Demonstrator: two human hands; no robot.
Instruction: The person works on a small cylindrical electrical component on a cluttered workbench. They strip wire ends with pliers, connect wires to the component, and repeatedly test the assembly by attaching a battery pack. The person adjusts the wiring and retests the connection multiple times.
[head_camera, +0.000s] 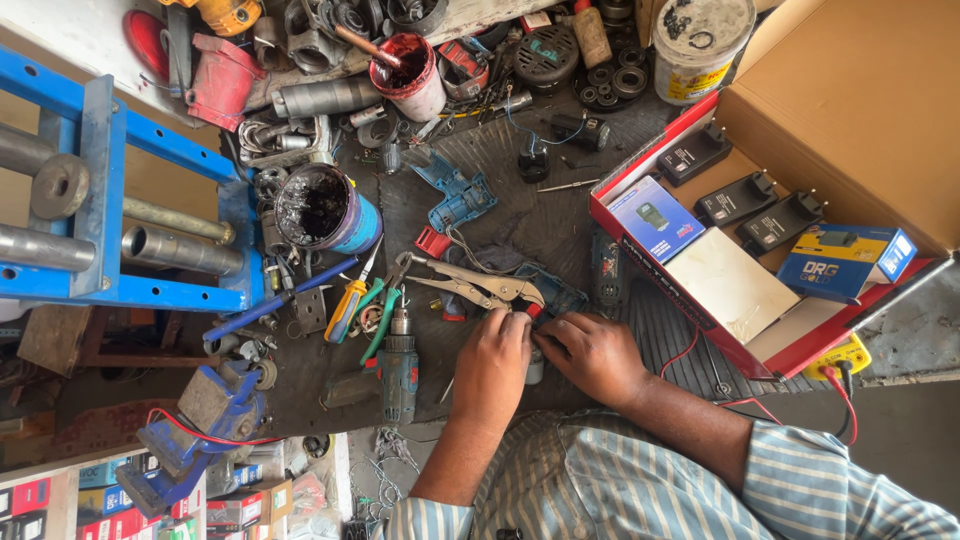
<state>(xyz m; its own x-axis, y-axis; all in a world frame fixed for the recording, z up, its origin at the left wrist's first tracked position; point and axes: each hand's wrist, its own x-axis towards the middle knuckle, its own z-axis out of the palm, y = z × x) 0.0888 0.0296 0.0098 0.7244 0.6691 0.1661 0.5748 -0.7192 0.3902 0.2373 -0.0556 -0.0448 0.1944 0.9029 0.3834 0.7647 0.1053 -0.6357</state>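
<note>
Nearest the camera, two forearms in a blue-and-white striped shirt (640, 480) reach onto the dark tabletop (540, 215). The left hand (492, 368) has its fingers curled down around a small part (536, 366) at the edge of a blue tool housing (553, 293); its grip is clenched on that part, most of which is hidden beneath the fingers. The right hand (594, 355) lies just beside it, fingertips pressed onto the same spot, grip closed over the part as well; what exactly it pinches cannot be told.

Far left of the left grip stands a blue steel frame (100, 180), and below it a blue vise (205, 420). Nearer in sit an open can of black grease (322, 208) and a yellow-handled screwdriver (348, 308). Just left of the left grip a blue cordless drill (399, 365) lies pointing away. Directly above both grips rest locking pliers (470, 282), near the knuckles. Further above is an open blue drill shell (455, 200). To the right of the right grip a red wire (688, 350) runs to a yellow meter (840, 357), beside an open red-edged cardboard box (850, 120) holding black chargers (735, 200)
</note>
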